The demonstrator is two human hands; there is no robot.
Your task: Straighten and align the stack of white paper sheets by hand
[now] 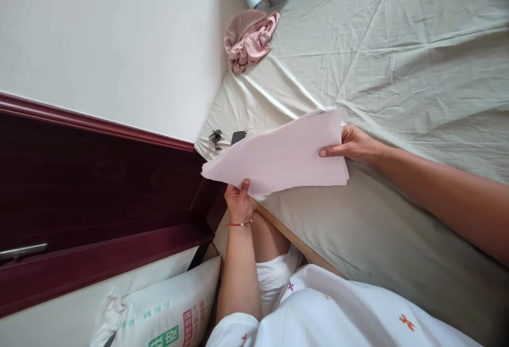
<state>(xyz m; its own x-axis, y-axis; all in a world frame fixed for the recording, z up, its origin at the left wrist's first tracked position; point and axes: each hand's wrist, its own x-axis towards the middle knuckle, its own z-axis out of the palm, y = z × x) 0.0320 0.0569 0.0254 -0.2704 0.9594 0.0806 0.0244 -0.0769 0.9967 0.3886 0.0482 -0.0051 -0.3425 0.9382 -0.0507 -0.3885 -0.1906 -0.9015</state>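
Both hands grasp the pink paper stack [280,157] above the bed sheet [397,61]: left hand [237,201] pinching at six o'clock, right hand [353,144] at three; nothing laid down yet.

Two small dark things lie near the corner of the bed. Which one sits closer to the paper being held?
The flat black phone-like object: it lies right at the upper edge of the sheet of paper, while the keys lie farther left, nearer the wall.

Pink cloth [250,39], keys [216,136] and phone [237,136] on pale bedsheet [397,61]
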